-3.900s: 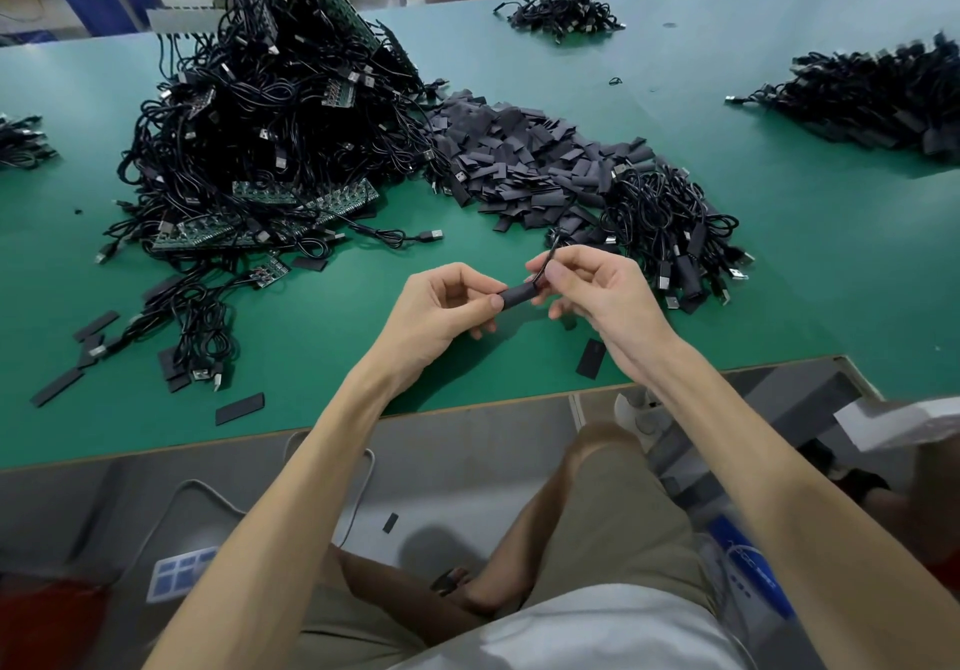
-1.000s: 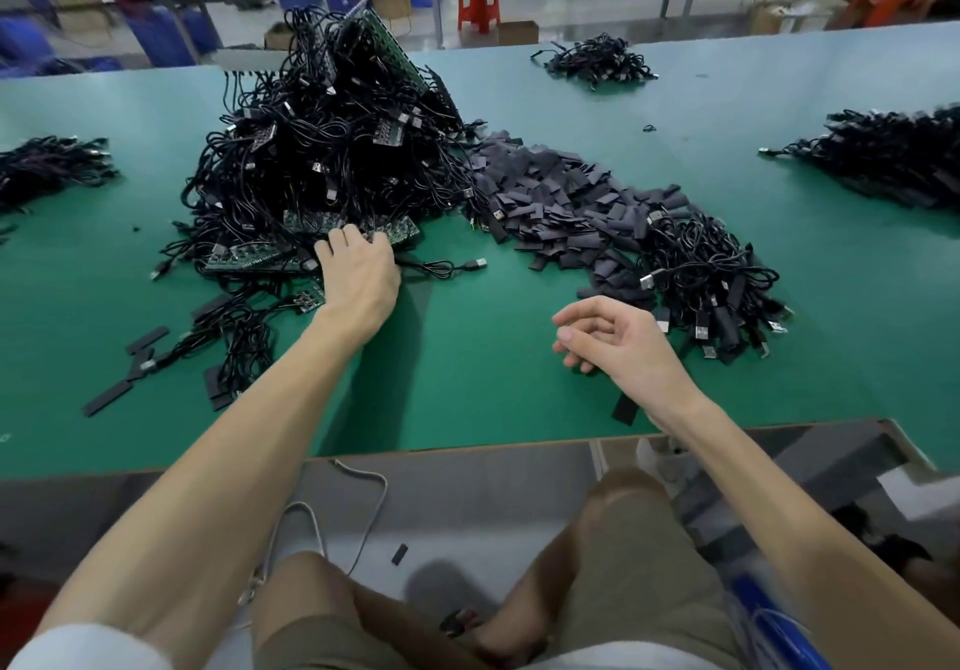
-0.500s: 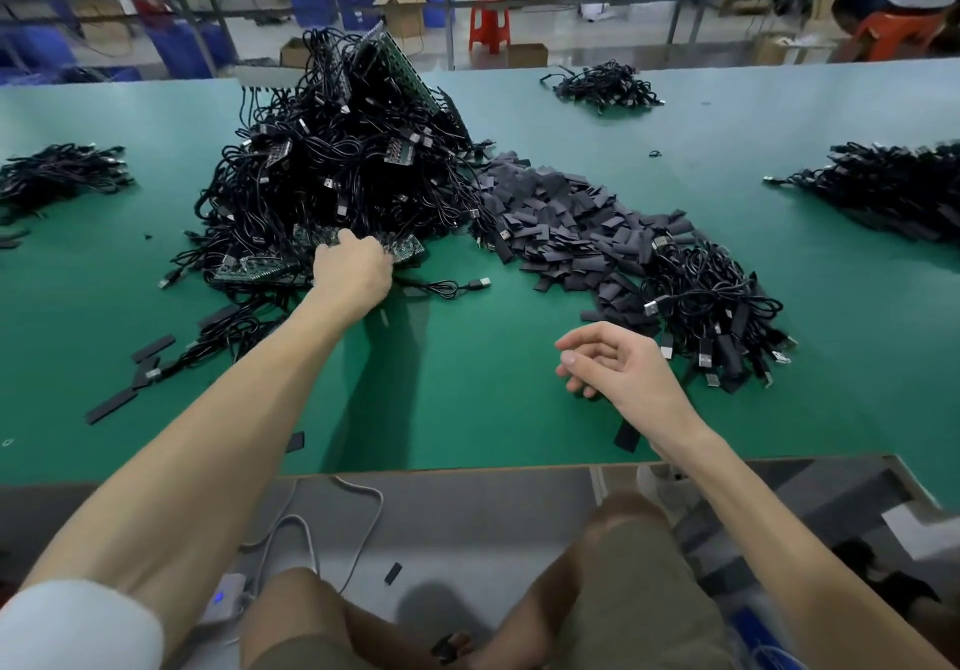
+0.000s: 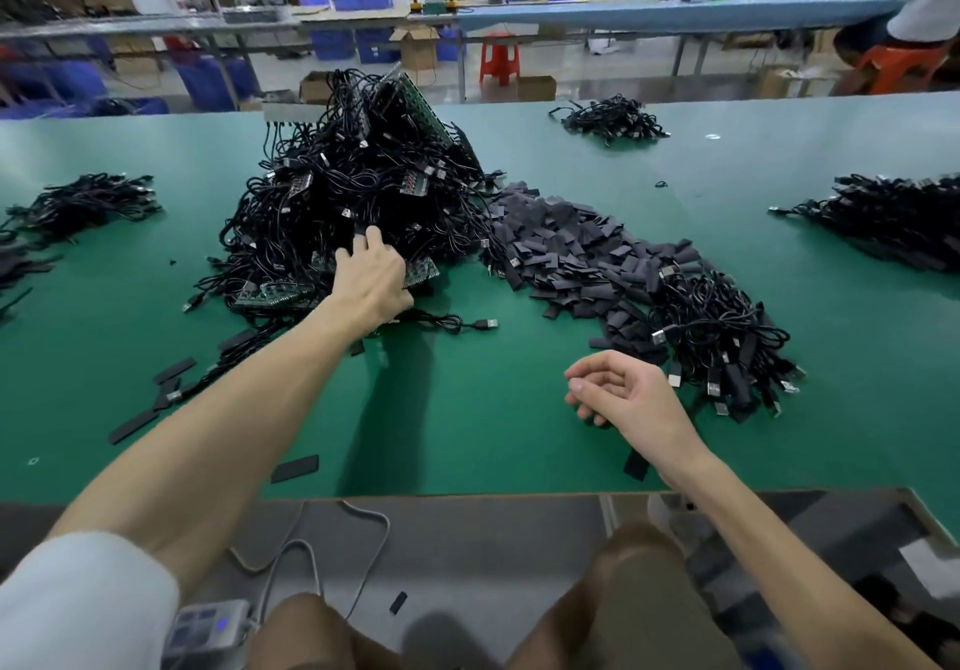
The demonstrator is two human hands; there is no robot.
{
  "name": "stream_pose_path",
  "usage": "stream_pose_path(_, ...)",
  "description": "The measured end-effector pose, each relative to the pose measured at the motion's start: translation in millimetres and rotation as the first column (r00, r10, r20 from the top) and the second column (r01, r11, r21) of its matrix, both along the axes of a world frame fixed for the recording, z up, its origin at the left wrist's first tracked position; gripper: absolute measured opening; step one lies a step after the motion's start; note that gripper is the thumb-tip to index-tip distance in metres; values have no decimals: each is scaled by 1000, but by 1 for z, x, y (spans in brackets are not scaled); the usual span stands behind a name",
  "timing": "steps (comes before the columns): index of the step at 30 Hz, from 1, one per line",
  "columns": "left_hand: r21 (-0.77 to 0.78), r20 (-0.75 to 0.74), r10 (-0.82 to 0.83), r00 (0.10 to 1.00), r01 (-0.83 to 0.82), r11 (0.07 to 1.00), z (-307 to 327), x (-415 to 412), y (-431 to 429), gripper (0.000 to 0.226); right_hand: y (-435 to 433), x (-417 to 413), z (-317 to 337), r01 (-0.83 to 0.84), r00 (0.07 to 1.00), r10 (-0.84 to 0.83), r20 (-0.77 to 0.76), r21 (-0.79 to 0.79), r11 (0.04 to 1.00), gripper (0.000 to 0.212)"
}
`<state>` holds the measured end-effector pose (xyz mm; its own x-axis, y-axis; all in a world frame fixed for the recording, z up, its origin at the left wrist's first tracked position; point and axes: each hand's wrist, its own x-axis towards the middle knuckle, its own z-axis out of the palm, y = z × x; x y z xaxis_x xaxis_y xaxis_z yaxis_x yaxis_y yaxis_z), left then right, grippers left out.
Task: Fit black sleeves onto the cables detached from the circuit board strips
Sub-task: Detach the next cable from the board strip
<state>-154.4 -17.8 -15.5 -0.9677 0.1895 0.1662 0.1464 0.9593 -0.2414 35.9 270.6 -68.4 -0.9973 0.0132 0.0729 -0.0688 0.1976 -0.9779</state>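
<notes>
While the left hand [image 4: 371,277] reaches into the tall tangled heap of thin black cables [image 4: 363,186] left of the middle of the green-matted desk [image 4: 467,435], its fingers lie spread and fairly straight on the wires. They touch the wires, and none is seen pinched; the underside of the hand is hidden. Green circuit board strips [image 4: 270,296] lie at the foot of the heap, just beside that hand, so it is probably feeling for the next strip or cable to pull free.

The right hand [image 4: 623,399] rests near the desk's front edge with its fingers loosely curled and holding nothing, apparently waiting for the cable. Between the two hands, further back, sprawls the pile of flat black sleeves [image 4: 566,248], within easy reach. It runs into a bundle of black cables with silver plugs [image 4: 722,326] just right of the idle hand, which I take to be the sleeved ones. The layout suggests a left-to-right flow.
</notes>
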Motion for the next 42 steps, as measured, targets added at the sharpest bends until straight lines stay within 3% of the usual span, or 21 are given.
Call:
stream_pose_path(3, 1, -43, -17, 999, 17, 1000, 8, 3, -4, 57, 0, 0, 1, -1, 1000, 1, 4, 4, 1000, 5)
stream_pose_path(7, 35, -75, -41, 996, 44, 998, 23, 8, -6, 62, 0, 0, 1, -4, 1000, 4, 6, 6, 1000, 5)
stream_pose_path(13, 286, -168, -3, 986, 52, 957, 47, 11, -7, 52, 0, -1, 1, -5, 1000, 5, 1, -20, 1000, 5)
stream_pose_path(16, 477, -251, 40, 967, 88, 875, 62, 9, 2, 36, 1, -2, -1, -7, 1000, 7, -5, -23, 1000, 5)
stream_pose_path(18, 521, -172, 26, 985, 69, 851, 68, 8, 13, 30, 2, -2, -2, -7, 1000, 7, -5, -27, 1000, 5)
stream_pose_path(20, 492, 18, 12, 1000, -19, 871, 67, 8, 22, 28, 2, -2, -3, -9, 1000, 8, -6, -31, 999, 6)
stream_pose_path(22, 459, 250, -3, 968, -116, 881, 57, 10, 28, 23, 2, -2, -3, -12, 1000, 12, -8, -33, 999, 6)
stream_pose_path(24, 457, 390, -54, 919, -142, 878, 40, 18, 34, 19, 2, -2, -3, -10, 1000, 10, -10, -32, 999, 6)
stream_pose_path(27, 464, 361, -148, 921, -40, 885, 19, 39, 48, 15, 2, -2, -4, -12, 1000, 12, -12, -24, 1000, 6)
stream_pose_path(30, 374, 376, -236, 896, 86, 923, 10, 57, 62, 8, 3, -2, -4, -23, 1000, 22, -11, -20, 1000, 6)
stream_pose_path(32, 369, 377, -286, 881, 140, 919, 9, 69, 69, 17, 3, -2, -4, -23, 1000, 23, -12, -21, 1000, 5)
stream_pose_path(35, 414, 274, -354, 894, 222, 883, 11, 91, 80, 13, 2, -3, -2, -21, 999, 21, -25, -22, 1000, 6)
stream_pose_path(39, 550, 180, -461, 869, 300, 779, 7, 120, 103, 24, -2, 0, 4, -10, 999, 9, -35, -18, 1000, 37)
stream_pose_path(42, 543, 213, -503, 838, 326, 774, -2, 138, 124, 26, -2, 1, 5, 13, 999, -12, -44, 24, 1000, 41)
